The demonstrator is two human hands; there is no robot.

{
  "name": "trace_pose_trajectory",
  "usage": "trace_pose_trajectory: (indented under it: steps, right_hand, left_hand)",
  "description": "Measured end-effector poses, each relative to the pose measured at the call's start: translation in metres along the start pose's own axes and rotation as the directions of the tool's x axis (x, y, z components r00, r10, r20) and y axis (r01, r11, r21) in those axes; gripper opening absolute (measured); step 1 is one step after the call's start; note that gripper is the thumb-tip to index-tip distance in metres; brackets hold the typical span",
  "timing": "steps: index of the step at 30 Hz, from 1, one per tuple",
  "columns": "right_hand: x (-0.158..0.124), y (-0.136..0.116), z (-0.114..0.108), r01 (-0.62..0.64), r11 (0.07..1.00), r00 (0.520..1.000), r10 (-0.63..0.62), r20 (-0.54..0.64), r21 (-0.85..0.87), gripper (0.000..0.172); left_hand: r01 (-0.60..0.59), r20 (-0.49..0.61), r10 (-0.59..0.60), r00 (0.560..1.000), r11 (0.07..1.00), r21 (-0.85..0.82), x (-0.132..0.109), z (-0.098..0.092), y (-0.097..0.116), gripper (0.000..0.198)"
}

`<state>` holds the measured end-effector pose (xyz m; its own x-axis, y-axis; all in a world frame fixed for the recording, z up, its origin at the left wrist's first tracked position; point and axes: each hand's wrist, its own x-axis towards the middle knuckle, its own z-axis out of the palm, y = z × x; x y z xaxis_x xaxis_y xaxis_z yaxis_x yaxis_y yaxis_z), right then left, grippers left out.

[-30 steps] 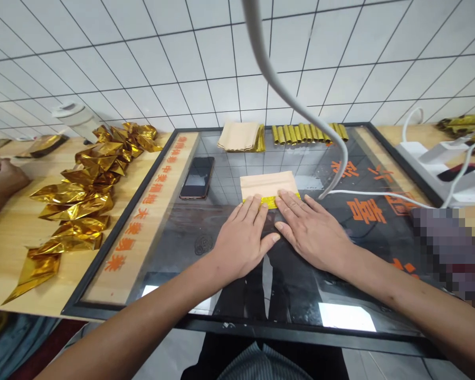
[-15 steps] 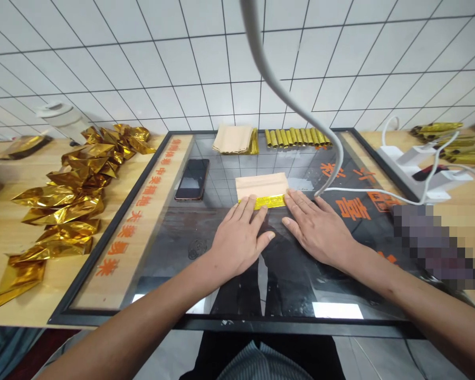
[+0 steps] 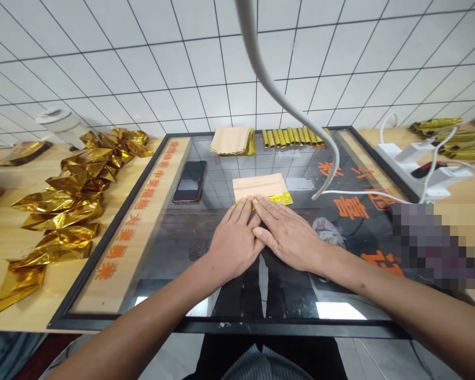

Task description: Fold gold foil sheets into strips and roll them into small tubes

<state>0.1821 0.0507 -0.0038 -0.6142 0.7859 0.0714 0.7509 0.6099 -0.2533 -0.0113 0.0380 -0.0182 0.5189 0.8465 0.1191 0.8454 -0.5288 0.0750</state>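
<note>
A tan paper sheet (image 3: 259,186) with a gold foil edge (image 3: 282,198) along its near side lies on the dark glass panel (image 3: 162,253). My left hand (image 3: 235,237) rests flat with its fingertips on the left part of the gold edge. Beside it and partly over its fingers lies my right hand (image 3: 287,232), palm down, its fingertips at the middle of that edge. Both hands hide part of the foil.
Behind the sheet are a paper stack (image 3: 230,141) and a row of gold rolls (image 3: 295,138). A phone (image 3: 189,181) lies left; folded gold foil pieces (image 3: 69,206) cover the far left. At right stand a power strip (image 3: 404,163) and a white cable (image 3: 277,92).
My right hand has moved left from the right end of the gold edge and now touches and overlaps my left hand. The sheet lies in nearly the same place.
</note>
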Motion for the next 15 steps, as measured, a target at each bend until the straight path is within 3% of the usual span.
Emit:
trace_pose_trajectory:
  steps: [8, 15]
  right_hand:
    - [-0.011, 0.025, 0.002, -0.023, 0.994, 0.997, 0.015, -0.073, -0.104, 0.068]
    - [-0.014, 0.033, 0.002, -0.054, 0.981, 0.995, 0.038, -0.090, -0.185, 0.063]
  left_hand:
    - [0.025, -0.010, -0.025, 1.000, 1.000, -0.001, -0.002, 0.000, 0.000, 0.067]
    - [0.000, -0.006, 0.000, 1.000, 1.000, -0.009, -0.006, 0.000, -0.009, 0.074]
